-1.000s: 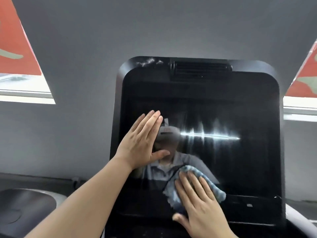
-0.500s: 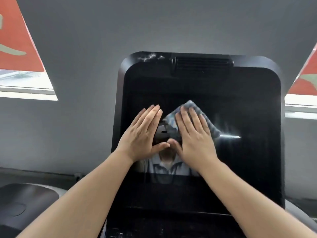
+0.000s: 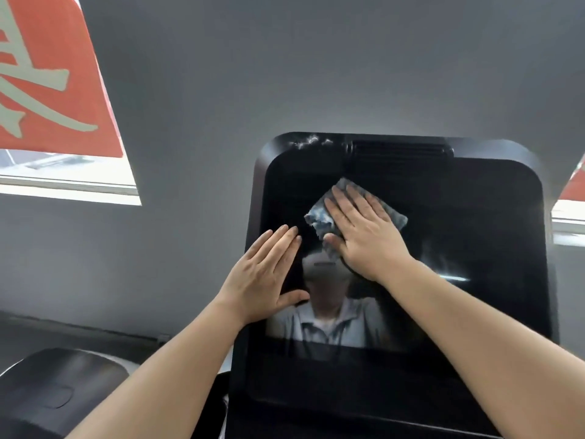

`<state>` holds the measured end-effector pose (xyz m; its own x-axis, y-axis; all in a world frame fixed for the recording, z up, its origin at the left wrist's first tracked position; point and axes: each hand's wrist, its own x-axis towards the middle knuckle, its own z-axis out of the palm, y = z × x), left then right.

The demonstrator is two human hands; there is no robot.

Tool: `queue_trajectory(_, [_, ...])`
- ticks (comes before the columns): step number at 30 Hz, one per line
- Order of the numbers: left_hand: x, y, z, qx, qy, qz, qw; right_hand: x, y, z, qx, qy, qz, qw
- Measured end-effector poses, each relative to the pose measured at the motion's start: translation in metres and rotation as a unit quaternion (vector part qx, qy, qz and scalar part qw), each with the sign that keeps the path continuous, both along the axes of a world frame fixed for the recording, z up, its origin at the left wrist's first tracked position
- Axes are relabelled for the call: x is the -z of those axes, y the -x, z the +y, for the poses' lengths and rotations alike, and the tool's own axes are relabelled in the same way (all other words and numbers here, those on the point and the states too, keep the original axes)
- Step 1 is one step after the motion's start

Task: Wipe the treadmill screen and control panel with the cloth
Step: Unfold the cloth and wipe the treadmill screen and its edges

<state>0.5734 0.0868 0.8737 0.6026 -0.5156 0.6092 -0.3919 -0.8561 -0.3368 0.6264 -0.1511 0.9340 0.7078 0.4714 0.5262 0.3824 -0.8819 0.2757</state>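
Nearest me, my two bare forearms reach up from the bottom edge toward the glossy black treadmill screen (image 3: 459, 280), a tall rounded-corner panel of smooth glass set in a black plastic frame. My left hand (image 3: 266, 275) lies flat on the glass at its left side, fingers (image 3: 286, 240) straight and pressed together, thumb spread out to the right, gripping nothing. Just to its right and a little higher, my right hand (image 3: 364, 232) presses flat on the crumpled blue-grey microfibre cloth (image 3: 319, 217), fingers slightly spread and laid over it rather than curled around it; the cloth sits on the upper middle of the screen, its soft, nubbly corners sticking out above, left and right of the hand. The dark glass mirrors a person in a light collared shirt, and a pale streak of glare shows at the right. Past the cloth, a ribbed black vent slot (image 3: 402, 150) runs along the top of the frame, with whitish smudges (image 3: 308, 142) beside it at the left. Low on the left sits a rounded matte black housing (image 3: 57, 391). Behind everything is a plain grey wall (image 3: 285, 74), and at the upper left hangs an orange-red banner (image 3: 53, 90) with large pale lettering that I cannot read.
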Motion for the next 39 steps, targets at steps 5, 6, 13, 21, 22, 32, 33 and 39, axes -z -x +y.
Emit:
queue_trajectory(5, [0.003, -0.006, -0.001, 0.01, 0.023, -0.018, 1.0, 0.057, 0.042, 0.016, -0.015, -0.072, -0.014, 0.997])
queue_trajectory(6, [0.003, -0.006, -0.001, 0.019, 0.029, -0.016, 0.999, 0.084, 0.062, 0.017, -0.029, -0.056, -0.007, 0.998])
queue_trajectory(13, [0.005, -0.006, 0.001, 0.019, 0.021, -0.013, 1.0, 0.132, 0.098, -0.006, -0.157, 0.121, 0.02, 0.98])
queue_trajectory(21, [0.008, -0.005, 0.0, 0.036, 0.08, -0.044, 0.995, -0.009, -0.022, 0.051, -0.07, 0.009, -0.035, 0.997])
queue_trajectory(22, [0.008, -0.004, 0.001, 0.03, 0.081, -0.043, 0.995, -0.004, -0.019, 0.054, -0.066, -0.008, -0.041, 0.997])
queue_trajectory(32, [0.008, -0.006, 0.001, 0.015, 0.052, -0.022, 0.998, 0.156, 0.117, -0.031, -0.109, 0.091, -0.03, 0.989])
queue_trajectory(33, [0.008, -0.006, 0.001, 0.013, 0.048, -0.023, 0.999, 0.157, 0.121, -0.052, -0.105, 0.1, -0.027, 0.989])
queue_trajectory(39, [0.01, -0.007, 0.001, 0.02, 0.021, -0.03, 0.999, 0.065, 0.055, -0.109, -0.044, 0.061, -0.027, 0.997])
